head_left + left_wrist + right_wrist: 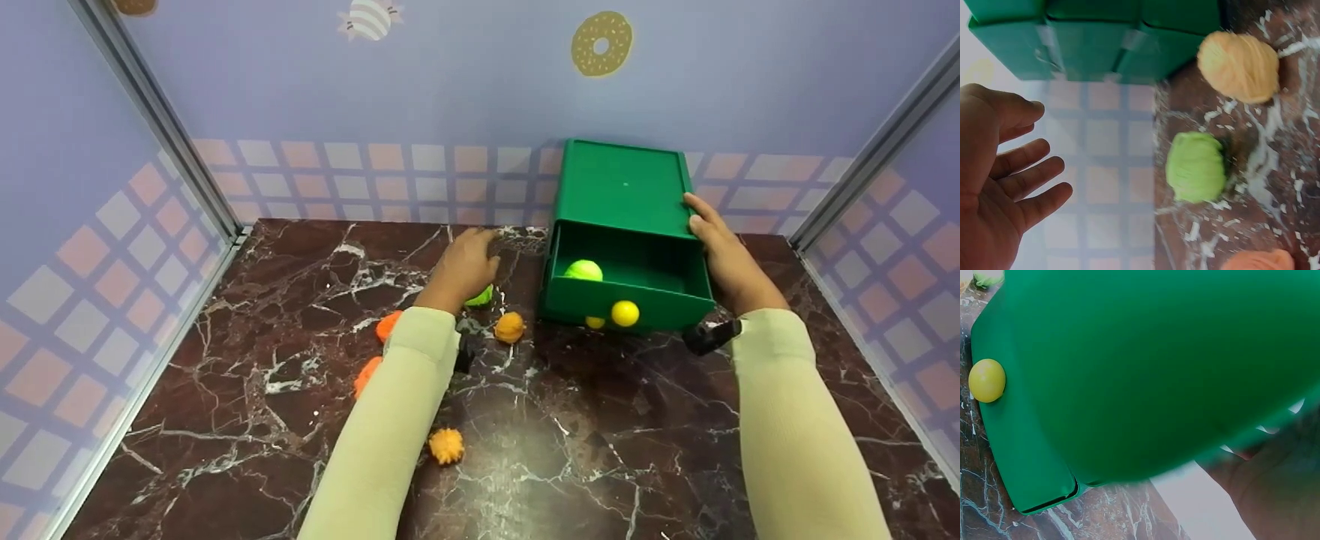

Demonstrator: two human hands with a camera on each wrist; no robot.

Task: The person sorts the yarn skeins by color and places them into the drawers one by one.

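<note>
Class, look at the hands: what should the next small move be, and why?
Probably lower the left hand to pinch the loose green ball: that hand is empty and near it, the drawer stands open with a similar ball inside, and the right hand rests against the box.

No readable text, labels, brands, numbers or signs anywhere in the three views.
</note>
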